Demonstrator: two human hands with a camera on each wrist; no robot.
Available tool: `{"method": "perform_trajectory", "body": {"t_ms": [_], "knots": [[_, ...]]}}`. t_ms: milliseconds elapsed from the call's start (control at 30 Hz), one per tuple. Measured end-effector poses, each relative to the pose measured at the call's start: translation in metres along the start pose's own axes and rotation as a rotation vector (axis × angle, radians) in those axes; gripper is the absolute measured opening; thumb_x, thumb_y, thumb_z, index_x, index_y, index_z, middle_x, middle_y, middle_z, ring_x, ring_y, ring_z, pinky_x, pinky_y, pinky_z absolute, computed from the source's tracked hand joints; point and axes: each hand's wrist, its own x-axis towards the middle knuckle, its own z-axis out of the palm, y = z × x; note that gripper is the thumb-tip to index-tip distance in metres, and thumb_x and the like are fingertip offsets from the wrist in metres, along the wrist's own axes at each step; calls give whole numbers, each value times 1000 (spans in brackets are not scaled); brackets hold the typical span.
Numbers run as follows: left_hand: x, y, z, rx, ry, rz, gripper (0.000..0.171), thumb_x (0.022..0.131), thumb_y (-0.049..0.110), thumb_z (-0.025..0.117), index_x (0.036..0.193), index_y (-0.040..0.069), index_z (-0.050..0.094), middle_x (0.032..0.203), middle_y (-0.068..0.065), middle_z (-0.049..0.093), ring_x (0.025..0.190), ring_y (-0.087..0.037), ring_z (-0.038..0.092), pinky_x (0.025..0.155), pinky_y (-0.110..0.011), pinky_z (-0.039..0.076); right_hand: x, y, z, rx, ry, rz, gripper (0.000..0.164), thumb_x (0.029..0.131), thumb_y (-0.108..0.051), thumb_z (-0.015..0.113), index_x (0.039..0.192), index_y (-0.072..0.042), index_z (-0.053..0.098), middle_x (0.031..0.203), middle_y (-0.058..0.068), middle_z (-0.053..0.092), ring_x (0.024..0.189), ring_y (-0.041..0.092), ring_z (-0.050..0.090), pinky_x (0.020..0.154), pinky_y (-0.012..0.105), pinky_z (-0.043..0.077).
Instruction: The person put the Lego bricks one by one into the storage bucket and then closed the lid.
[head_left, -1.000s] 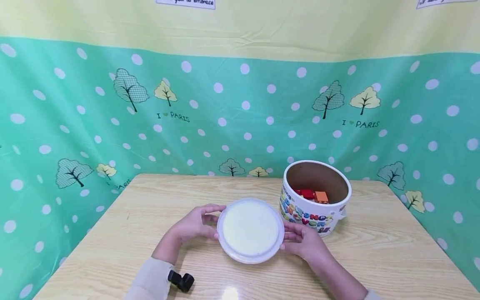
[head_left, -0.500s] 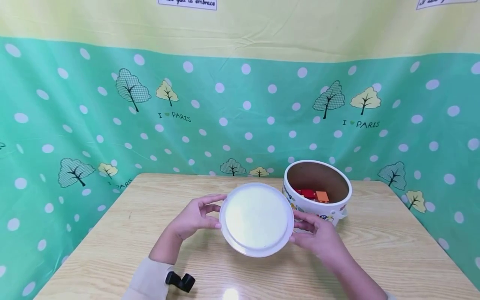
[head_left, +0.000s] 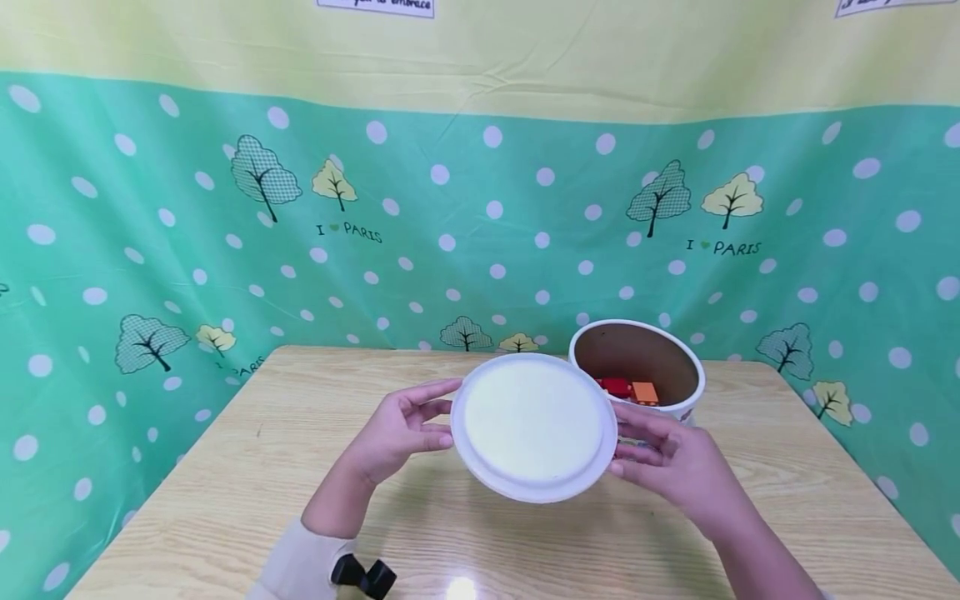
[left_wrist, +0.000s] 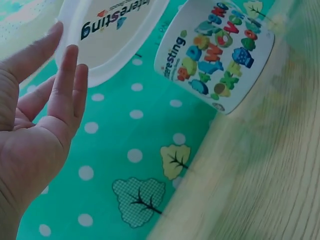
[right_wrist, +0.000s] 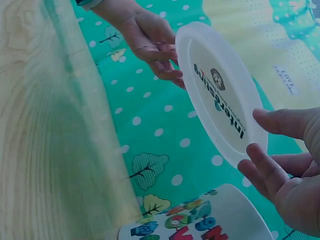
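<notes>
Both hands hold a round white lid by opposite edges, raised over the table. My left hand grips its left edge between thumb and fingers. On the other edge, my right hand pinches the rim. The lid's plain face is toward the head view, while its printed face with the word "Interesting" shows in the right wrist view. Behind the lid to the right stands a white round bucket with colorful letters and pictures. Red blocks and an orange block lie inside it.
The light wooden table carries the bucket near its back right. A green and yellow curtain with dots and trees hangs behind and at both sides. A black strap piece sits at the left sleeve.
Both hands have lifted the lid and moved it right and farther back, toward the bucket. It now overlaps the bucket's front left side in the head view. The bucket has stayed in place.
</notes>
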Motion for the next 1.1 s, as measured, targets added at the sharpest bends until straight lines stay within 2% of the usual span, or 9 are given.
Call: {"method": "perform_trajectory", "body": {"t_ms": [133,267,367,467,633,767,867,933,1100], "knots": [[0,2,4,24,9,17,68,76,-2,80,136,-10,49,131,-7,57,110,-23,61,84,-36,56,1,0,-6,37,14,-40,57,79,0,78,131,5,57,129,13,60,103,16,68,80,33,56],[6,7,7,92,37,21,62,79,4,81,133,-10,52,123,-8,63,109,-23,62,86,-39,56,3,1,-10,110,50,-84,50,81,4,75,128,8,58,122,0,66,103,16,68,82,32,55],[14,13,12,137,59,15,61,80,14,82,131,-8,55,121,-12,64,108,-23,63,87,-38,55,4,2,-13,120,91,-137,45,84,7,70,127,9,57,117,-1,68,103,15,68,84,29,55],[22,20,17,173,85,19,65,78,24,83,127,-9,57,119,-16,65,107,-23,65,88,-36,55,5,2,-16,52,139,-170,38,89,4,67,126,7,59,118,-1,67,104,12,66,85,24,54],[35,29,26,205,134,39,72,73,38,82,121,-11,60,113,-11,68,101,-19,66,88,-31,55,7,0,-18,-34,246,-187,28,93,-4,64,121,1,64,119,1,66,104,9,63,84,19,53],[48,33,31,200,176,91,79,69,47,78,117,-14,61,102,-5,70,91,-13,68,85,-28,56,12,-4,-17,55,320,-228,22,92,0,64,114,2,66,112,5,65,96,12,64,82,19,54],[59,35,36,158,178,134,79,70,46,77,115,-17,60,99,-6,68,87,-16,70,86,-34,56,15,-7,-17,120,363,-250,19,92,1,64,111,3,65,108,5,64,92,12,64,81,18,54],[64,35,39,123,156,146,76,74,42,77,114,-19,58,101,-9,67,88,-23,72,87,-40,55,16,-8,-19,145,386,-252,18,92,1,64,110,3,64,107,6,63,91,13,65,81,19,54],[71,35,46,199,121,141,48,87,26,72,110,-14,64,98,-15,70,85,-28,71,80,-43,58,17,-9,-24,209,430,-258,19,91,3,64,108,8,60,102,10,63,88,16,68,81,25,55]]}}
